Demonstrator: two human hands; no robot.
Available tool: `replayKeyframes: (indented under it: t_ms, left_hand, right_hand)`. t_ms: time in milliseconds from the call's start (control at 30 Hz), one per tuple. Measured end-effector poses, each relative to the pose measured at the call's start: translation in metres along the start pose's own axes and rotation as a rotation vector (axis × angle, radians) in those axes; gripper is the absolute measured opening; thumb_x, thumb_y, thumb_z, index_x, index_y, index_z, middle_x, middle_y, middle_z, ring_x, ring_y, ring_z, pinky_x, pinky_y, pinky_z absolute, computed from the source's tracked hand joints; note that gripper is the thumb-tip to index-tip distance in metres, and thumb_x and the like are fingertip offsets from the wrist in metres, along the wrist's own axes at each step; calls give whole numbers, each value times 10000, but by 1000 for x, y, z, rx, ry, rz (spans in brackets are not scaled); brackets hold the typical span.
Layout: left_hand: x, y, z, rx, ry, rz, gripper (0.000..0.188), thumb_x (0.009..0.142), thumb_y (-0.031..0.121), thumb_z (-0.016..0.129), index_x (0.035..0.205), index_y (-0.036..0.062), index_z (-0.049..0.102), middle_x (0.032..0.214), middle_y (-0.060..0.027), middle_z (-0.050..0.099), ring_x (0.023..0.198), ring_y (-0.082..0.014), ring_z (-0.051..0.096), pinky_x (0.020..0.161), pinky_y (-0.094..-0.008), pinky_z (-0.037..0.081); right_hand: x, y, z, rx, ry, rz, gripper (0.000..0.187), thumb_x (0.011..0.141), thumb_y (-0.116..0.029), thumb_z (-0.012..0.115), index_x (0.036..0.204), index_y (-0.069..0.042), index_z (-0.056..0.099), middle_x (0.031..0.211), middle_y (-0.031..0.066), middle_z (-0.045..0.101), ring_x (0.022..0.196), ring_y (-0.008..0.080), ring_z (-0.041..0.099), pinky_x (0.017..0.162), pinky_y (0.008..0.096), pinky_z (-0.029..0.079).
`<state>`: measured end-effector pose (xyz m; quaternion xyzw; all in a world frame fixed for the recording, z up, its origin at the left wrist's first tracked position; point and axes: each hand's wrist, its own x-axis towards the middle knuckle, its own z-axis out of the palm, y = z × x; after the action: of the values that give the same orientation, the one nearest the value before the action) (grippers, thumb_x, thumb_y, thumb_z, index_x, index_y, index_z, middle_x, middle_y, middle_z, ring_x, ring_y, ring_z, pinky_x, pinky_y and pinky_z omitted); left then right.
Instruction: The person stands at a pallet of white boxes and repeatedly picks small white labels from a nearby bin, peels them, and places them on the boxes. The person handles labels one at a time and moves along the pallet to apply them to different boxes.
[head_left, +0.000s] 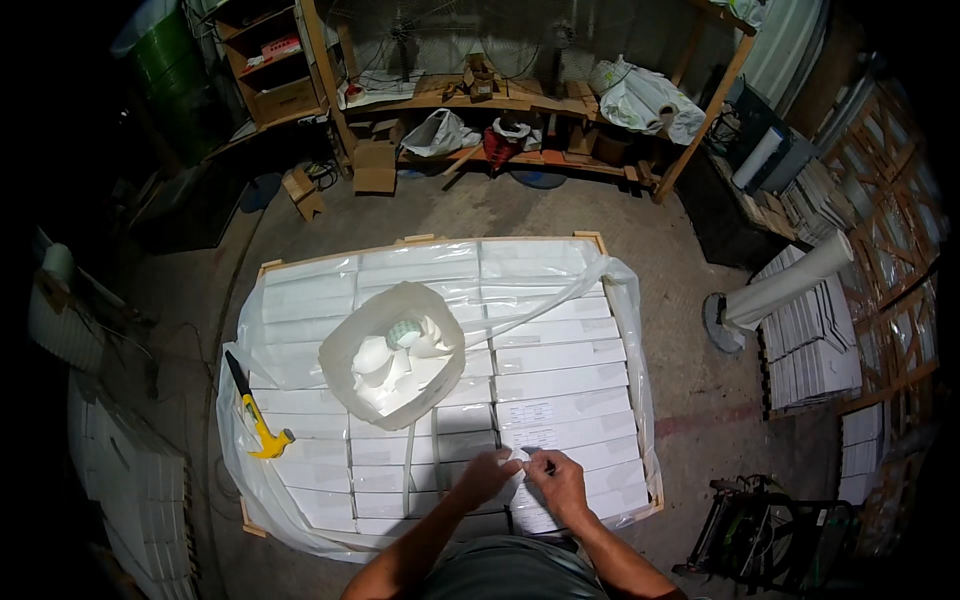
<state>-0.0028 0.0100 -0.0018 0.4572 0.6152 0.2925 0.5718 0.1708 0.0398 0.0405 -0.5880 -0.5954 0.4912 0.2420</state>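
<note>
The left hand and right hand, each grip narrow, pinch a white paper piece by the printed sheet toward the near edge of the carton stack, apparently a peeling step whose next move calls for steady, gentle pulling.

I'm facing a long wooden desk, and there's a dim grey wall right behind it! Left of the desk, a wooden shelf unit; to its right, pale ribbed panels. In front, grey floor, lit centrally, gloomy out left.
</note>
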Motion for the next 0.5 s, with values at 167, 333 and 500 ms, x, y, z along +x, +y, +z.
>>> replayKeyframes:
  t_ms: [167, 333, 500]
  left_hand:
    - [-4, 22, -5, 130, -55, 19, 360, 929, 303, 581, 1118, 8, 660, 992, -109, 691, 879, -183, 611, 813, -350, 481]
    - [-5, 19, -11, -451, -75, -59, 364, 938, 291, 567, 1162, 15, 649, 968, -76, 679, 849, -149, 607, 763, -309, 486]
    - [-9, 54, -10, -183, -7, -125, 392, 898, 296, 615, 1184, 28, 619, 810, -52, 659, 674, -129, 598, 632, -285, 491]
  right_hand:
    - [10, 16, -4, 267, -64, 171, 196, 859, -176, 708, 916, 11, 698, 748, 28, 640, 708, 100, 580, 666, 259, 481]
    - [18, 12, -10, 456, -96, 182, 168, 878, -164, 695, 918, -1, 684, 761, 11, 640, 727, 70, 564, 652, 231, 459]
    - [19, 1, -3, 440, -186, 149, 192, 888, -196, 706, 923, -10, 672, 760, -7, 633, 712, 46, 548, 623, 212, 446]
